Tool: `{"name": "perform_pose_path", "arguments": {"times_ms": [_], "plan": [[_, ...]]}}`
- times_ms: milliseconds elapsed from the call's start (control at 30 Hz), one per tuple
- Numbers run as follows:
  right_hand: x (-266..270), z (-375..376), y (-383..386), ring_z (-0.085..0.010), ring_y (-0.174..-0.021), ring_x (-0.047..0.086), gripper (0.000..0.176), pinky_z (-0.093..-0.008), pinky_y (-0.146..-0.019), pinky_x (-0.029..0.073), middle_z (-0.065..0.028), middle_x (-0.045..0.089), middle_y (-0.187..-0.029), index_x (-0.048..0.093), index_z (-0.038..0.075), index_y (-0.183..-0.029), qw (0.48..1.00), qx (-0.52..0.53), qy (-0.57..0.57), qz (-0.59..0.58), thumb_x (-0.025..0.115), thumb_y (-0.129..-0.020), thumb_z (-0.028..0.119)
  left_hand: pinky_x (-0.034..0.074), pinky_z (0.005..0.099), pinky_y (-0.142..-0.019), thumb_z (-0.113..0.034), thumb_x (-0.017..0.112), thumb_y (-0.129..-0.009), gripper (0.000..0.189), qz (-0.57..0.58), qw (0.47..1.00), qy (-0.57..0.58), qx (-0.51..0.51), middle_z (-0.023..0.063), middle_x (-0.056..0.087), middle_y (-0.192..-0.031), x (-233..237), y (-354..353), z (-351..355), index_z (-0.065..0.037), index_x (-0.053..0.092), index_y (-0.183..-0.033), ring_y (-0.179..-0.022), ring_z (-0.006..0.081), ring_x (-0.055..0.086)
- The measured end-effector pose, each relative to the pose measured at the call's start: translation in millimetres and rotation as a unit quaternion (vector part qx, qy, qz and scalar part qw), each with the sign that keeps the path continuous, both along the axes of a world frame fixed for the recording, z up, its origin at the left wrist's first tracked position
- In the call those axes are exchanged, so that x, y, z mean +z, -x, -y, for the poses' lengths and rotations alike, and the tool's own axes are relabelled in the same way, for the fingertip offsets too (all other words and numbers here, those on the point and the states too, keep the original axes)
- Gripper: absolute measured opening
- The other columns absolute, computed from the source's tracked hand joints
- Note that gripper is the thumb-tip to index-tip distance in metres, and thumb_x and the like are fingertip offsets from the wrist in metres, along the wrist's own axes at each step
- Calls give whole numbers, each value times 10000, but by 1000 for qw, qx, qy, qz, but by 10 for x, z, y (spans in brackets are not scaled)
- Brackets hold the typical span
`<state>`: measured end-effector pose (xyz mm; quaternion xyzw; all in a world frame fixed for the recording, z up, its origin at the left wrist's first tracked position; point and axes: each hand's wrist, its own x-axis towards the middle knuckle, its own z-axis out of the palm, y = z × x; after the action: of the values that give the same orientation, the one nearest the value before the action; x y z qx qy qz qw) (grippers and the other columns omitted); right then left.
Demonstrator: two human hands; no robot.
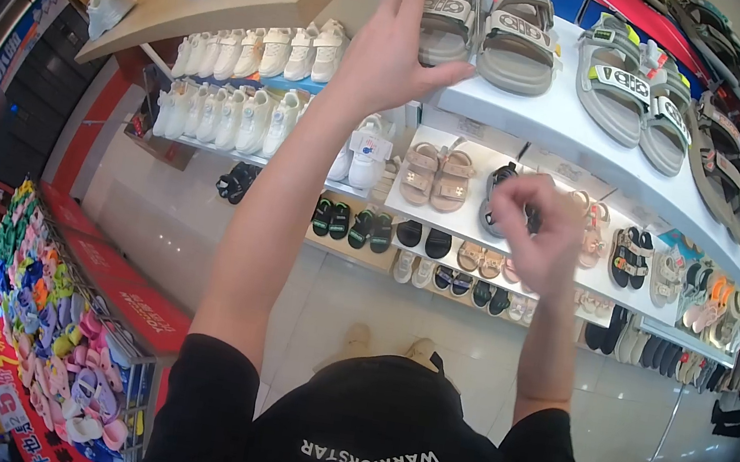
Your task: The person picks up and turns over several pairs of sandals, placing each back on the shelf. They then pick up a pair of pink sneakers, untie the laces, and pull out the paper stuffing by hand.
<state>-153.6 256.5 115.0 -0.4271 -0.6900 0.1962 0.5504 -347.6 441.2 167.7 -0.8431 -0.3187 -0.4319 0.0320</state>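
A person in a black shirt [336, 460], lettered "WARRIORSTAR" upside down across the chest, reaches toward shoe shelves. The left hand [388, 47] is at a pair of grey sandals [519, 48] on the white top shelf [552, 100], thumb spread from the fingers; whether it grips cannot be told. The sandals' pale straps bear dark lettering, not clearly readable. The right hand [537, 232], blurred and curled, is before lower-shelf sandals; whether its fingertips meet cannot be told. At left, a label [5, 406] reads "5" beside colourful clogs [81, 370].
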Motion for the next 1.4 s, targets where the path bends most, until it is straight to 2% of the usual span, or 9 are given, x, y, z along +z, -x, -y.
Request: {"name": "perform_pose_path", "arguments": {"times_ms": [133,200,267,433,567,800,900,1333,1400], "plan": [[-1777,279,86,-155,-697,651,127,-303,-654,514,-98,692,-790,675,21,-954,944,-33,328,-18,675,-868,115,460,455,-1003,-500,810,-726,980,-13,1000,12,11,286,508,-1321,13,-16,4,34,375,-1423,-1211,414,545],[-2591,736,101,-224,-721,683,188,-342,-677,532,-123,716,-838,685,16,-951,931,-26,346,109,695,-856,178,460,448,-1003,-488,807,-731,959,-22,1000,12,12,280,526,-1310,32,-20,10,40,390,-1414,-1203,404,553],[-2938,1231,80,-251,-733,696,181,-356,-688,542,-137,715,-823,696,19,-951,905,23,417,77,686,-855,173,460,444,-1003,-477,807,-733,945,-41,999,7,19,276,535,-1305,64,-12,-2,40,398,-1410,-1204,398,555],[-3048,1561,-168,-274,-736,703,176,-366,-699,550,-147,712,-810,696,20,-922,879,42,472,60,681,-858,183,416,435,-1052,-439,808,-734,988,-67,996,62,14,306,475,-1354,103,-50,45,76,336,-1434,-1283,412,477],[-3016,1013,-402,-307,-760,694,180,-394,-704,549,-144,706,-820,682,24,-925,890,79,393,217,661,-865,192,416,449,-1049,-375,752,-780,856,-75,995,55,40,299,496,-1329,191,-99,186,46,361,-1414,-1239,424,505],[-2271,-94,-46,-353,-977,613,281,-431,-852,497,-175,641,-1006,613,17,-1083,952,44,259,155,670,-835,136,417,442,-1041,-360,754,-773,879,-77,995,37,44,309,500,-1311,139,-89,138,88,341,-1406,-1230,428,507],[-2103,-573,277,-392,-1139,510,426,-465,-967,427,-201,561,-1201,564,41,-1221,958,-44,212,191,692,-828,142,407,454,-1051,-335,756,-774,887,-61,997,51,21,327,478,-1321,183,-115,176,99,319,-1413,-1241,440,493],[-2949,-1477,702,-325,-1046,520,371,-504,-932,335,-123,565,-1057,670,112,-1051,893,-302,130,309,726,-714,259,403,488,-1063,-303,795,-765,1034,-18,1000,6,-6,414,294,-1395,-10,-42,-6,128,155,-1454,-1269,549,406],[-3022,-1495,735,-318,-1046,522,379,-488,-929,335,-125,564,-1044,669,78,-1035,888,-321,76,321,705,-710,268,380,538,-1073,-428,802,-721,974,117,988,-21,-98,440,291,-1400,-118,-21,-110,142,369,-1381,-1309,573,345]]}}
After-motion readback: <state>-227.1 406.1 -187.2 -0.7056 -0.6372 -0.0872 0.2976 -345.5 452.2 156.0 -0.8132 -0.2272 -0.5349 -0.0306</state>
